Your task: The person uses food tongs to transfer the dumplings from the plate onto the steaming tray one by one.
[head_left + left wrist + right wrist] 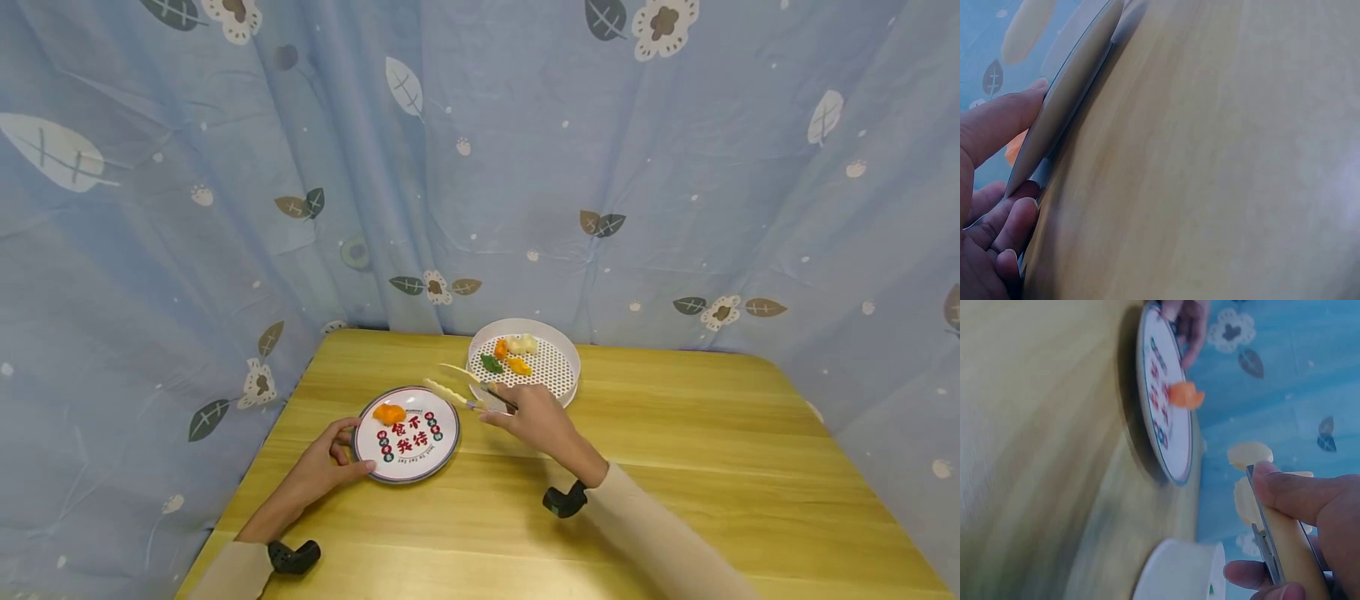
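Observation:
My left hand (315,471) holds the left edge of a white plate (367,446), thumb over the rim and fingers beneath it. The plate bears red characters and has a dark blue rim. An orange dumpling-shaped piece (389,414) lies on it, towards the upper left. With my right hand (536,417) I grip tongs (450,394); their pale, wavy-edged tips are spread apart above the gap between plate and basket. Nothing shows between those tips. In the right wrist view my thumb presses along the tongs' handle (1294,550).
A white round steamer basket (558,337) with a perforated base stands behind my right hand. Inside lie an orange piece (501,349), a green one (492,364), a yellow one (519,367) and cream ones (522,344). A blue patterned curtain (510,208) hangs behind the wooden table (675,467).

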A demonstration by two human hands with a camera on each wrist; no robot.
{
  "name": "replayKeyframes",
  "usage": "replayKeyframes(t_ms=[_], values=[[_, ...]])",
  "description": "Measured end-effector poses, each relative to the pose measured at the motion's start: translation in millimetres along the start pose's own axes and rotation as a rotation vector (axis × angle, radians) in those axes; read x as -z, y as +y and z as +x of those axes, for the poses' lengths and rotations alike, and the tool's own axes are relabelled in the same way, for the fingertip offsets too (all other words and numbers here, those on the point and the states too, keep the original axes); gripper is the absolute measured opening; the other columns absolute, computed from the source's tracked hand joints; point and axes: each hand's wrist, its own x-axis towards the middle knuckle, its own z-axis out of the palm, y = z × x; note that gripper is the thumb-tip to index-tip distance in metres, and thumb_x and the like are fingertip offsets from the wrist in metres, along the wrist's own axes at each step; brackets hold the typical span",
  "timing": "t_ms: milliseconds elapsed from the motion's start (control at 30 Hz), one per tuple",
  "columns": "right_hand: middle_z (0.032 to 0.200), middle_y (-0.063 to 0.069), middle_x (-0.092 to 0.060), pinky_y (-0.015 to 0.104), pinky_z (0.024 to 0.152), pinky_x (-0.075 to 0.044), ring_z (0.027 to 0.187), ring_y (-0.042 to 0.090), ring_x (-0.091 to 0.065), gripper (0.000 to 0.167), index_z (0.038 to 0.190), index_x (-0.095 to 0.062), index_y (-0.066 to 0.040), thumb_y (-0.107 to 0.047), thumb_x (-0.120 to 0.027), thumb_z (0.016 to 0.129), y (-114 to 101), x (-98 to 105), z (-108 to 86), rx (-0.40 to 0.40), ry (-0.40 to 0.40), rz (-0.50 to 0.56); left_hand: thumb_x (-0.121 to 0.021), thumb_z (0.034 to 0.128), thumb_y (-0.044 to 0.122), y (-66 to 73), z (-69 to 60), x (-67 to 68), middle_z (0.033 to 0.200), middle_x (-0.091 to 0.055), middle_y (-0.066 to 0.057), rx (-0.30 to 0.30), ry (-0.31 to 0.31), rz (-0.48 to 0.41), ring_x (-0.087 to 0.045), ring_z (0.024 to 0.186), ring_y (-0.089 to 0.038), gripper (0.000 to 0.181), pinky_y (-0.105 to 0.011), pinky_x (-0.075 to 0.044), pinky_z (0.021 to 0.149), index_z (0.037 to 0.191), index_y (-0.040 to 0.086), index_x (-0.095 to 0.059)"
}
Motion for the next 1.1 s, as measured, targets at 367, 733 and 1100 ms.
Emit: replayKeyframes(t_ms=[367, 733, 1100], values=[[0.057, -0.011, -0.040, 0.023, 0.050, -0.029, 0.053, 0.004, -0.034, 0.050, 0.122, -0.077, -0.017, -0.051, -0.080, 0.086, -22, -26, -4.3, 0.062, -0.084, 0.017, -0.089, 0.0816, 0.033, -2.2, 0.6, -2.2, 0.120, -0.053, -0.013, 0.032, 0.019, 0.013, -0.047, 0.089, -0.024, 0.085, -0.028, -0.040, 0.070, 0.150, 0.012, -0.043], [0.056, -0.012, -0.036, 0.022, 0.050, -0.027, 0.053, 0.003, -0.032, 0.043, 0.109, -0.078, -0.013, -0.049, -0.081, 0.086, -23, -41, -3.5, 0.125, -0.076, 0.005, -0.090, 0.0814, 0.031, 0.1, 0.5, -1.4, 0.119, -0.051, -0.013, 0.024, 0.018, -0.003, -0.046, 0.089, -0.024, 0.086, -0.028, -0.040, 0.070, 0.150, 0.010, -0.043], [0.060, -0.010, -0.031, 0.022, 0.049, -0.023, 0.052, 0.004, -0.027, 0.055, 0.130, -0.073, -0.015, -0.052, -0.078, 0.089, -22, -57, -3.7, 0.057, -0.128, 0.034, -0.089, 0.0828, 0.031, 1.6, 0.6, -1.2, 0.119, -0.053, -0.013, 0.031, 0.011, 0.002, -0.046, 0.090, -0.024, 0.084, -0.029, -0.040, 0.071, 0.150, 0.011, -0.043]])
